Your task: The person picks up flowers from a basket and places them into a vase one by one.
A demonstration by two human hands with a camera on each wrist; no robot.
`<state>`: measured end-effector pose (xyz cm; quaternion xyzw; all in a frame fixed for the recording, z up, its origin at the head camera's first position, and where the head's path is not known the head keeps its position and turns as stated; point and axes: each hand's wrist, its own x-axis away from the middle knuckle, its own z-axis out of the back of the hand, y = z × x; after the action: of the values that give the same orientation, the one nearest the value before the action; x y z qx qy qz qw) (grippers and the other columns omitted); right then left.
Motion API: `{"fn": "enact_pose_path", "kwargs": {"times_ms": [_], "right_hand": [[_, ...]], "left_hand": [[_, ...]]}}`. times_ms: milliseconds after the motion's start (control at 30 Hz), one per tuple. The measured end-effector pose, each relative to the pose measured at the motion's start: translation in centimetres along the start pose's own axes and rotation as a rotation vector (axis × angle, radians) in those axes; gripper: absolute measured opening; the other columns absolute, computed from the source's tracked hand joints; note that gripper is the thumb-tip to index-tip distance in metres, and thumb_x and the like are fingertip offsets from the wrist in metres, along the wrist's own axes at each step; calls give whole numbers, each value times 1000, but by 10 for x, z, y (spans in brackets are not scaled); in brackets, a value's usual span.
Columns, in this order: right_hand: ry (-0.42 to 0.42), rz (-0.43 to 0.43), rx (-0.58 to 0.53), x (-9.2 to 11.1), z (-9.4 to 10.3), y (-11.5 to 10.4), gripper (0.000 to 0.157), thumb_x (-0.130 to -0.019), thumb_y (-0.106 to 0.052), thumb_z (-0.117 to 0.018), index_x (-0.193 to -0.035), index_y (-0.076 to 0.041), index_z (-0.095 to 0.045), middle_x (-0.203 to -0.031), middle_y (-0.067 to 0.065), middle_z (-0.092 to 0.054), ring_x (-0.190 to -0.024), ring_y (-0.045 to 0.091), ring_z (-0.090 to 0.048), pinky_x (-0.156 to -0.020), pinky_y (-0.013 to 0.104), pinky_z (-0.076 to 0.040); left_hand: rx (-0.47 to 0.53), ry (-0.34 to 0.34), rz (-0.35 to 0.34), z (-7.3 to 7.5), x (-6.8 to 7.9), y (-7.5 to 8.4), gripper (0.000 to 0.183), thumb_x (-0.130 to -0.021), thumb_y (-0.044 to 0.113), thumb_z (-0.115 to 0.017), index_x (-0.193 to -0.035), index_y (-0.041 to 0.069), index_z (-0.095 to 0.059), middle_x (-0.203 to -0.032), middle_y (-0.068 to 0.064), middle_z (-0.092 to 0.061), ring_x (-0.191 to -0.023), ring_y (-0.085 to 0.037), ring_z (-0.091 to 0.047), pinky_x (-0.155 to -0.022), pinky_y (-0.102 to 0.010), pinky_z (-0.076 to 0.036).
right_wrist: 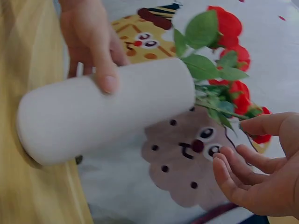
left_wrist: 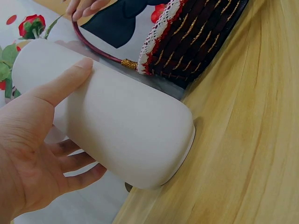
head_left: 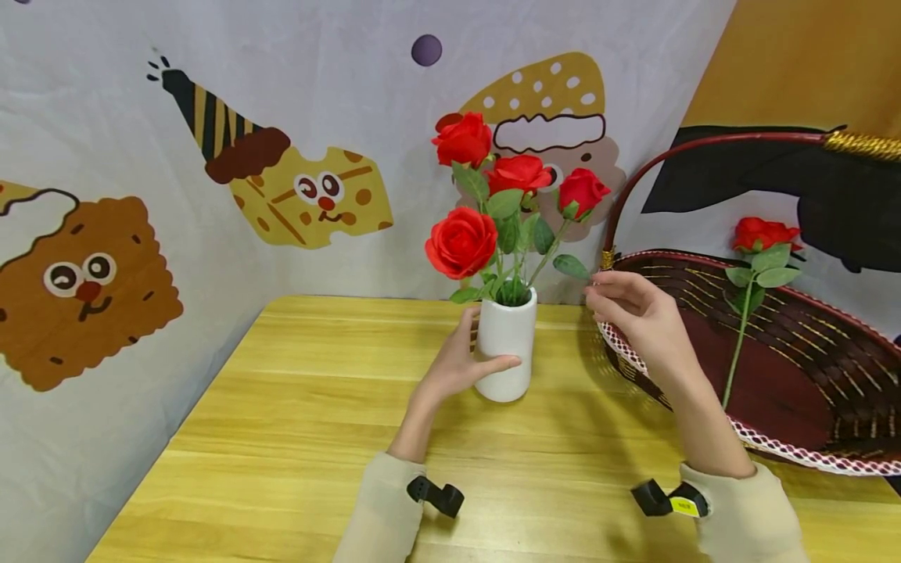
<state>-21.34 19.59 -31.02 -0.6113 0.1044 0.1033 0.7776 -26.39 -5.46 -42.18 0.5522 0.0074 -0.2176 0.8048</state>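
Note:
A white vase (head_left: 508,344) stands upright on the wooden table, with several red artificial roses (head_left: 461,242) in its mouth. My left hand (head_left: 450,363) holds the vase from its left side, thumb across the front and fingers round behind. To the right of the flowers, my right hand (head_left: 640,317) is raised, its fingers loosely bent with nothing held between them. Its fingertips are close to a leaf (head_left: 572,267) of the rightmost rose (head_left: 583,191); whether they touch it I cannot tell. Another red rose (head_left: 763,234) lies in the dark woven basket (head_left: 795,450).
The basket takes up the right side, its tall red handle (head_left: 655,160) arching behind my right hand. Behind the yellow wooden table (head_left: 296,407) hangs a cloth (head_left: 338,70) printed with cartoon food. A black band device (head_left: 436,496) is on each wrist.

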Motion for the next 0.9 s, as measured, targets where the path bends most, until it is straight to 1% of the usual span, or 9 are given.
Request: {"fn": "enact_pose_path", "kwargs": {"times_ms": [133, 333, 467, 700, 900], "right_hand": [[22, 1, -59, 0, 14, -1, 39, -86, -19, -64, -121, -5, -53, -104, 8, -60, -89, 14, -60, -74, 20, -50], [85, 21, -134, -4, 38, 1, 35, -86, -14, -65, -118, -4, -54, -101, 5, -62, -79, 12, -63, -69, 19, -51], [128, 17, -186, -5, 55, 5, 35, -85, -12, -65, -118, -4, -55, -100, 3, -64, -77, 10, -64, -68, 18, -51], [211, -12, -182, -8, 81, 10, 36, -84, -16, -66, -116, -5, -55, -98, -1, -65, -76, 8, -64, -67, 15, -50], [295, -94, -125, -12, 106, 12, 42, -81, -26, -69, -117, -10, -55, -94, -6, -65, -72, 5, -64, -66, 12, -48]], "left_hand": [[0, 3, -1, 0, 0, 0, 85, -69, 49, -75, -136, 35, -25, -128, 5, -46, -113, -17, -47, -89, -35, -43], [2, 3, 4, 0, 0, 0, 84, -69, 50, -75, -136, 35, -25, -127, 5, -45, -113, -18, -47, -89, -36, -43], [4, -1, 1, 0, 0, 1, 84, -69, 49, -75, -136, 35, -25, -128, 5, -45, -114, -18, -47, -89, -36, -43], [8, -1, 0, 1, 0, 2, 84, -69, 49, -75, -135, 35, -25, -128, 5, -45, -113, -17, -47, -89, -35, -43], [9, -1, 3, 0, 0, 1, 85, -69, 50, -75, -136, 35, -25, -130, 4, -44, -114, -18, -47, -89, -35, -43]]}}
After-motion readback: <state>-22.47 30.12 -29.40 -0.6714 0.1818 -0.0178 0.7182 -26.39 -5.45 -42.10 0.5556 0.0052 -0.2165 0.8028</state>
